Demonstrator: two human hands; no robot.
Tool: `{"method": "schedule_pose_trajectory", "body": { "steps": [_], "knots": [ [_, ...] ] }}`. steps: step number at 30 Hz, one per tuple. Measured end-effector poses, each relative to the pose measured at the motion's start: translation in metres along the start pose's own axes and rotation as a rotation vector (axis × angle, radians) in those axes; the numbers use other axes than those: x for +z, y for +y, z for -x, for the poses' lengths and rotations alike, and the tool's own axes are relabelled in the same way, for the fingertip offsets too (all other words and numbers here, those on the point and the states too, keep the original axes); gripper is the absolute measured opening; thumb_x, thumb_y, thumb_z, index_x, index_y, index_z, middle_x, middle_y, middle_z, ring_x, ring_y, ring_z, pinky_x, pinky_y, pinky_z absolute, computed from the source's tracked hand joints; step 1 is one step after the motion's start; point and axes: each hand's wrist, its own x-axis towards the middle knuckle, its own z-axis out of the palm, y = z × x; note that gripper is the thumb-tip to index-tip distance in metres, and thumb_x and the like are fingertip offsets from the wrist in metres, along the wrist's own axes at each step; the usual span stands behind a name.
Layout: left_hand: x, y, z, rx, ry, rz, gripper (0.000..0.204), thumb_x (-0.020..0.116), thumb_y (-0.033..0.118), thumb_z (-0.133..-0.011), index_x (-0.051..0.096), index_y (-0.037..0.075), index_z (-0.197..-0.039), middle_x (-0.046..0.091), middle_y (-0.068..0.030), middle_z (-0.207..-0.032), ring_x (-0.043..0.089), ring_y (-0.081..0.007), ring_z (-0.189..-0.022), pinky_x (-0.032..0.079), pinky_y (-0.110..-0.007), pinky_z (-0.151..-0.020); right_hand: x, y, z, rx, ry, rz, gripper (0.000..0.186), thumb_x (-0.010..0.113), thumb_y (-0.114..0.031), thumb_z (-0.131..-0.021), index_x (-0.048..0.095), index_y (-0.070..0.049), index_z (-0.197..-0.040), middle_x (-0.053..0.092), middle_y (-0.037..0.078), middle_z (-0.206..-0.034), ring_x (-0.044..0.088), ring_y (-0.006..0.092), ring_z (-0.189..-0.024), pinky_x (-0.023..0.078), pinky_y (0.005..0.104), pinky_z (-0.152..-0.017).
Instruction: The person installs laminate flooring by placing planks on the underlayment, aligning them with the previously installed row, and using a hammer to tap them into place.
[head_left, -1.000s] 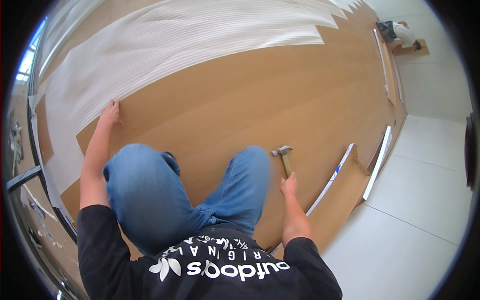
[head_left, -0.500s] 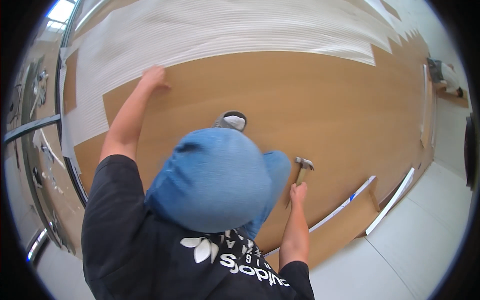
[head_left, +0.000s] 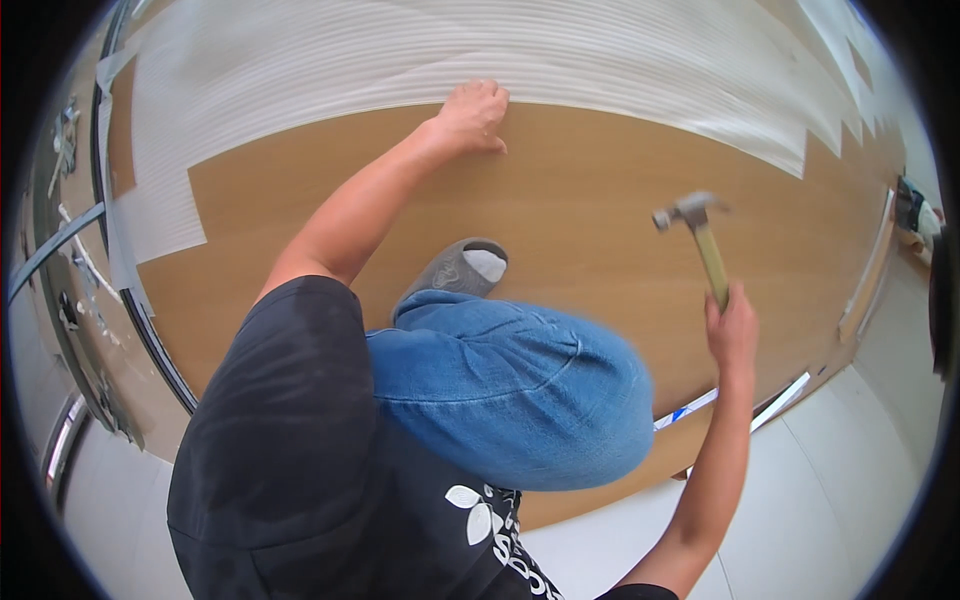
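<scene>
A claw hammer [head_left: 714, 262] with a pale metal head and a yellowish wooden handle is raised above the planks. My right hand [head_left: 733, 322] is wrapped round its handle low down, and the head points away from me, slightly blurred. My left hand [head_left: 472, 118] rests at the far edge of the light-brown wood floor planks [head_left: 590, 210], beside the white ribbed foam underlay [head_left: 420, 60]. Its thumb is spread away from the fingers, and no object shows in it. My bent knee in blue jeans and one grey slipper are between my arms.
Wood strips with white and blue edging [head_left: 685, 412] lie near the right-hand border, next to pale floor tiles [head_left: 800, 500]. A dark metal track [head_left: 160, 355] runs along the left, with scattered debris beyond it. Another person [head_left: 918, 212] is at the far right.
My left hand has slid right along the plank edge. My right hand has lifted the hammer up and to the right. My knee has shifted right.
</scene>
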Motion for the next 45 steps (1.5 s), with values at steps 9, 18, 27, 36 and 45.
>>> {"method": "schedule_pose_trajectory", "body": {
  "steps": [9, 18, 27, 36, 45],
  "knots": [
    [0.007, 0.041, -0.019, -0.053, 0.006, -0.024, 0.074, 0.097, 0.026, -0.063, 0.055, 0.001, -0.118, 0.062, -0.0138, -0.114, 0.062, -0.0318, -0.112, 0.054, -0.047, -0.089, -0.107, -0.116, -0.206, -0.226, -0.048, 0.442, 0.036, 0.064, -0.029, -0.100, 0.054, -0.019, -0.132, 0.073, 0.016, -0.094, 0.071, 0.0396, -0.090, 0.056, 0.0524, -0.073],
    [0.001, 0.056, -0.026, -0.154, -0.049, -0.006, 0.081, 0.097, 0.024, -0.062, 0.053, 0.001, -0.126, 0.060, -0.0135, -0.120, 0.060, -0.0320, -0.118, 0.052, -0.047, -0.093, -0.092, -0.103, -0.300, -0.470, -0.203, 0.588, 0.027, 0.064, -0.025, -0.100, 0.057, -0.014, -0.123, 0.073, 0.016, -0.092, 0.071, 0.0406, -0.090, 0.055, 0.0529, -0.072],
    [0.006, 0.060, -0.020, -0.156, -0.012, -0.097, 0.078, 0.094, 0.017, -0.063, 0.052, 0.002, -0.127, 0.060, -0.0136, -0.123, 0.059, -0.0337, -0.117, 0.051, -0.045, -0.096, -0.054, -0.053, -0.332, -0.663, -0.093, 0.484, 0.034, 0.061, -0.024, -0.101, 0.055, -0.017, -0.134, 0.072, 0.018, -0.100, 0.068, 0.0411, -0.098, 0.054, 0.0536, -0.079],
    [0.009, 0.068, -0.018, -0.156, 0.008, -0.153, 0.085, 0.094, 0.020, -0.066, 0.049, 0.000, -0.136, 0.059, -0.0134, -0.126, 0.059, -0.0328, -0.118, 0.051, -0.043, -0.098, -0.063, -0.029, -0.331, -0.602, -0.122, 0.576, 0.047, 0.063, -0.023, -0.100, 0.054, -0.014, -0.145, 0.072, 0.020, -0.107, 0.066, 0.0422, -0.101, 0.052, 0.0516, -0.085],
    [0.003, 0.072, -0.015, -0.154, 0.035, -0.104, 0.091, 0.094, 0.014, -0.063, 0.047, -0.001, -0.139, 0.060, -0.0170, -0.125, 0.058, -0.0371, -0.118, 0.050, -0.044, -0.098, -0.093, -0.049, -0.313, -0.422, -0.239, 0.709, 0.020, 0.057, -0.028, -0.098, 0.064, -0.014, -0.112, 0.074, 0.017, -0.095, 0.073, 0.0377, -0.089, 0.056, 0.0532, -0.071]
  ]
}}
